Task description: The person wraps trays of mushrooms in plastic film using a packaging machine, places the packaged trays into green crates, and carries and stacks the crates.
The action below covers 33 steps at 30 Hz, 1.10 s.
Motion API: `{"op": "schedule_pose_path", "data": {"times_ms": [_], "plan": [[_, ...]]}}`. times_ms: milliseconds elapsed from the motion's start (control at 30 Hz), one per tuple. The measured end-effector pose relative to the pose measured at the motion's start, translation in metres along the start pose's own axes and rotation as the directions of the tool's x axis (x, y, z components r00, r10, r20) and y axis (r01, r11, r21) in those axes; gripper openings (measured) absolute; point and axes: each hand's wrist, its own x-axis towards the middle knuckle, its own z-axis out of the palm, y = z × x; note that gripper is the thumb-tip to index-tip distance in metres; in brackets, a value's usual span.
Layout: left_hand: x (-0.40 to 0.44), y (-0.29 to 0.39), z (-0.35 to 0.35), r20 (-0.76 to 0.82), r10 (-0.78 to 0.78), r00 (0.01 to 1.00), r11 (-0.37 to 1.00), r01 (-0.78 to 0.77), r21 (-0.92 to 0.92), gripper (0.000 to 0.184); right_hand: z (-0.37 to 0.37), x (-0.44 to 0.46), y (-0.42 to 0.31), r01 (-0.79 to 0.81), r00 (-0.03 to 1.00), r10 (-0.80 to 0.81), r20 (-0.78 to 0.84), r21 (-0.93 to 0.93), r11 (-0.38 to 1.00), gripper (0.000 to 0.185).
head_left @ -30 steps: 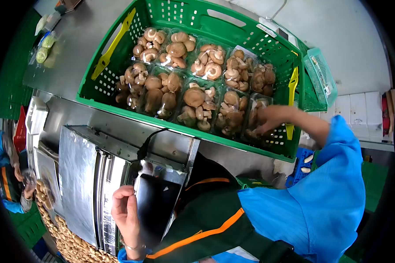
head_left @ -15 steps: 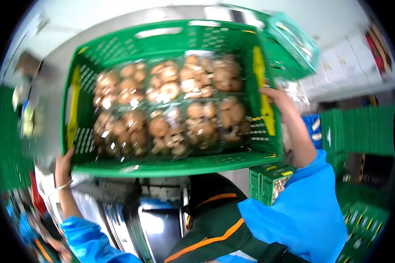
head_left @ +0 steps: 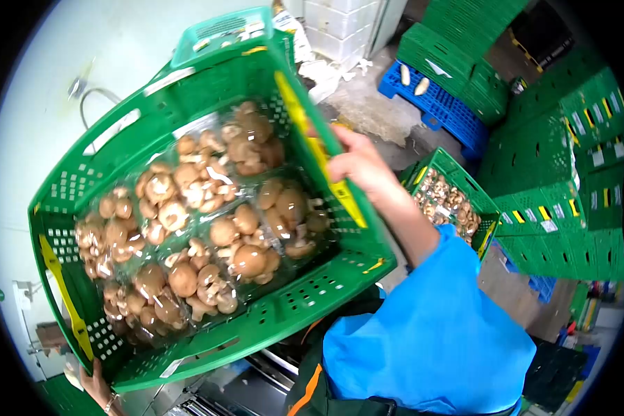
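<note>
A green crate with yellow end handles is tilted in front of me, held between both hands. Inside lie two rows of clear-wrapped packs of brown mushrooms. My right hand grips the right end at its yellow handle, the fingers curled over the rim. At the lower left corner my left hand holds the other end; its fingers are partly hidden behind the crate.
A second green crate of mushrooms stands low at the right. Beyond it are stacked green crates and a blue pallet on the floor. A teal basket sits behind the held crate. Metal equipment is below.
My right hand left a mushroom pack and both hands took hold of the crate. The crate has since tilted, its right end higher, and the view has swung right toward the stacked crates.
</note>
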Motion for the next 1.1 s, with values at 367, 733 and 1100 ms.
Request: {"op": "schedule_pose_path", "data": {"times_ms": [367, 733, 1100], "plan": [[-0.181, 0.358, 0.204, 0.334, 0.63, 0.701, 0.728, -0.683, 0.061, 0.021, -0.374, -0.297, 0.091, -0.438, 0.58, 0.3, -0.758, 0.02, 0.899, 0.031], [-0.384, 0.483, 0.569, 0.556, 0.718, 0.419, 0.657, -0.672, -0.342, 0.022, -0.603, -0.56, 0.284, -0.529, -0.194, 0.159, -0.968, 0.239, 0.814, 0.01], [-0.477, 0.48, 0.739, 0.425, 0.682, 0.595, 0.727, -0.489, -0.482, 0.04, -0.704, -0.502, 0.376, -0.323, -0.135, 0.547, -0.826, 0.559, 0.764, 0.048]]}}
